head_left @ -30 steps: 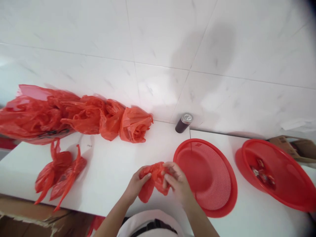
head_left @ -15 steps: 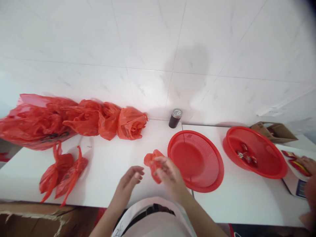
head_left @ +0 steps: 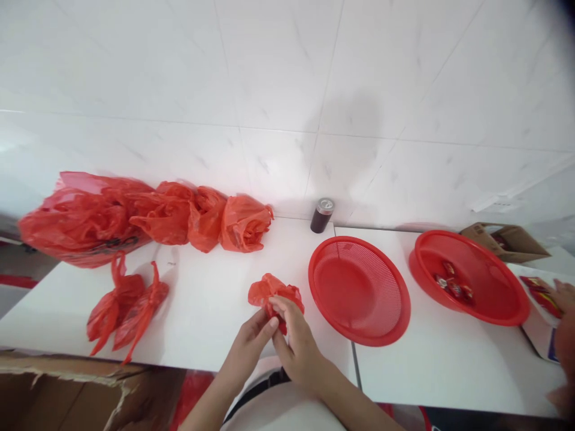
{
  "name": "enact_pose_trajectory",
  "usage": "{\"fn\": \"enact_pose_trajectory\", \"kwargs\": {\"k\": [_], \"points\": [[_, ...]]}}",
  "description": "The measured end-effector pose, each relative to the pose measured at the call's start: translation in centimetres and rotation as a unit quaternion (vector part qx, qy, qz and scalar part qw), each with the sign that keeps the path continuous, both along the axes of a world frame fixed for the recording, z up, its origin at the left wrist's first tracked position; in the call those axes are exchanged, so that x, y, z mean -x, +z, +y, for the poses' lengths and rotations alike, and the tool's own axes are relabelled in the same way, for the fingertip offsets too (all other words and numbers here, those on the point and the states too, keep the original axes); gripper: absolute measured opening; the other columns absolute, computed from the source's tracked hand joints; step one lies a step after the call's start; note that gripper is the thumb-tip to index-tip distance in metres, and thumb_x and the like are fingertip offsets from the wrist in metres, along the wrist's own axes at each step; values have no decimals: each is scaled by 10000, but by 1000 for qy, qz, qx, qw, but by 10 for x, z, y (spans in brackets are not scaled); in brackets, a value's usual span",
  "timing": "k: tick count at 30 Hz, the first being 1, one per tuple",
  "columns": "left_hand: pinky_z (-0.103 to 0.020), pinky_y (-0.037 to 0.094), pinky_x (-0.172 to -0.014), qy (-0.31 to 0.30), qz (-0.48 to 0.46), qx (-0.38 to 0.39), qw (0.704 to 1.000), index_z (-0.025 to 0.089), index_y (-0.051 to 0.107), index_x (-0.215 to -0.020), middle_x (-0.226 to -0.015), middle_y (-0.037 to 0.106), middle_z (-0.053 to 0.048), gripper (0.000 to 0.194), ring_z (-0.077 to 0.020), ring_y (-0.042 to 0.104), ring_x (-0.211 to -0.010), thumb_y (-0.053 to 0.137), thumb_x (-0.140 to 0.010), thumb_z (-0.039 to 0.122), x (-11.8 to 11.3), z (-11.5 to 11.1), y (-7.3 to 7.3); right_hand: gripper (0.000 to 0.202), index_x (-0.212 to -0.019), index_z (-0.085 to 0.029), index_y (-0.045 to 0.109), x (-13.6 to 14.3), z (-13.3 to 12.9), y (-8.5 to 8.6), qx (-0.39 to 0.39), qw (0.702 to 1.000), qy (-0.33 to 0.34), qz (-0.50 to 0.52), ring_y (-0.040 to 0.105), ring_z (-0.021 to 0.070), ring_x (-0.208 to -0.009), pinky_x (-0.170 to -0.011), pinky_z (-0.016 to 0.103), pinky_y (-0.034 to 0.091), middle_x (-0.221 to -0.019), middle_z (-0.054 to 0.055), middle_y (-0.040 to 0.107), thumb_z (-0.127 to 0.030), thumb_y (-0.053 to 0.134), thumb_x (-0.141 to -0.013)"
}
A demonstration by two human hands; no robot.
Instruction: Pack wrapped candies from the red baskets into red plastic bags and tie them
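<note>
A crumpled red plastic bag (head_left: 265, 291) is held up in front of me, over the white table. My left hand (head_left: 252, 340) pinches its lower edge with thumb and fingers. From the other side my right hand (head_left: 290, 335) grips the same bag, its fingertips close to those of the left. The bag's lower part is hidden behind my fingers. Just right of my hands stands a red mesh basket (head_left: 359, 287) with nothing visible inside.
Several filled red bags (head_left: 245, 224) line the wall at left; two knotted bags (head_left: 119, 302) lie nearer. A dark tumbler (head_left: 322, 215) stands behind the basket. At right, a red basin (head_left: 476, 278) holds small packets. Another person's hand (head_left: 565, 295) touches packets on a scale (head_left: 539, 335).
My left hand has come over to the bag and now grips it beside my right hand. The bag has moved slightly left and opened out a little.
</note>
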State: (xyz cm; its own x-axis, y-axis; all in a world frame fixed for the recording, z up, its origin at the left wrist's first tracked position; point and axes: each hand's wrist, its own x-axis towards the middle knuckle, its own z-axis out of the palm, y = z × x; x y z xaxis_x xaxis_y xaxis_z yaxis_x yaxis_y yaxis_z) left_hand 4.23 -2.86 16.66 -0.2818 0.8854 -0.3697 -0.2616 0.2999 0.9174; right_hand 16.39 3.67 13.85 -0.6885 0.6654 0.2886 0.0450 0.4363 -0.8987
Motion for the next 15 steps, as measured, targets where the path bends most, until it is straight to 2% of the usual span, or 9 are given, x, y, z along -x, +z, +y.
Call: {"fn": "enact_pose_trajectory", "kwargs": {"k": [2, 4, 6, 8, 10, 11, 13, 15], "points": [[-314, 460, -838, 10, 16, 10, 1000, 175, 686, -955, -872, 670, -45, 298, -198, 587, -865, 588, -853, 437, 1, -2, -3, 484, -1357, -242, 374, -2, 1, 2, -11, 1000, 21, -8, 510, 226, -1184, -993, 425, 454, -1296, 103, 525, -152, 478, -893], [-276, 442, -715, 37, 30, 17, 999, 167, 655, -791, -676, 574, 0, 313, -153, 522, -688, 576, -856, 463, 5, -5, -7, 461, -1341, -242, 396, -3, 6, 1, 0, 1000, 14, -6, 528, 222, -1159, -981, 417, 464, -1257, 97, 554, -189, 500, -895], [-258, 413, -666, 70, 24, 10, 997, 172, 627, -766, -595, 463, 36, 332, -130, 462, -623, 558, -864, 482, 9, -10, -7, 353, -1261, -246, 488, -3, 16, -5, -9, 1000, -10, -18, 519, 214, -1166, -995, 413, 449, -1246, 85, 560, -222, 496, -909], [-238, 391, -638, 99, -3, 1, 995, 183, 641, -899, -593, 395, 56, 313, -114, 424, -603, 548, -873, 481, 12, -16, -2, 206, -1074, -239, 622, 0, 26, -18, -66, 995, -14, -69, 429, 244, -1267, -1053, 447, 380, -1329, 80, 504, -232, 506, -904], [-213, 356, -583, 115, -25, -1, 993, 195, 626, -1086, -610, 357, 67, 351, -97, 371, -572, 550, -878, 468, 16, -22, 5, 139, -899, -221, 695, 3, 35, -36, -126, 978, 18, -163, 319, 311, -1347, -1090, 498, 302, -1428, 72, 421, -254, 563, -871], [-205, 337, -557, 119, -27, -1, 993, 204, 598, -1177, -615, 346, 69, 397, -93, 350, -559, 546, -882, 464, 19, -26, 7, 132, -891, -221, 713, 3, 39, -45, -135, 965, 42, -221, 329, 337, -1340, -1079, 511, 301, -1439, 79, 413, -262, 595, -848], [-202, 345, -550, 113, -8, 10, 994, 241, 505, -1331, -629, 375, 67, 501, -92, 371, -557, 541, -881, 460, 32, -33, 6, 243, -1041, -250, 708, 0, 50, -61, -97, 935, 89, -330, 501, 322, -1198, -991, 469, 396, -1358, 105, 501, -252, 625, -812], [-221, 400, -603, 97, 68, 40, 992, 289, 400, -1422, -673, 451, 57, 612, -104, 447, -594, 569, -856, 446, 51, -40, -4, 457, -1233, -301, 616, -7, 64, -67, -13, 909, 132, -396, 638, 236, -933, -825, 358, 484, -1182, 87, 619, -214, 621, -784]]}}
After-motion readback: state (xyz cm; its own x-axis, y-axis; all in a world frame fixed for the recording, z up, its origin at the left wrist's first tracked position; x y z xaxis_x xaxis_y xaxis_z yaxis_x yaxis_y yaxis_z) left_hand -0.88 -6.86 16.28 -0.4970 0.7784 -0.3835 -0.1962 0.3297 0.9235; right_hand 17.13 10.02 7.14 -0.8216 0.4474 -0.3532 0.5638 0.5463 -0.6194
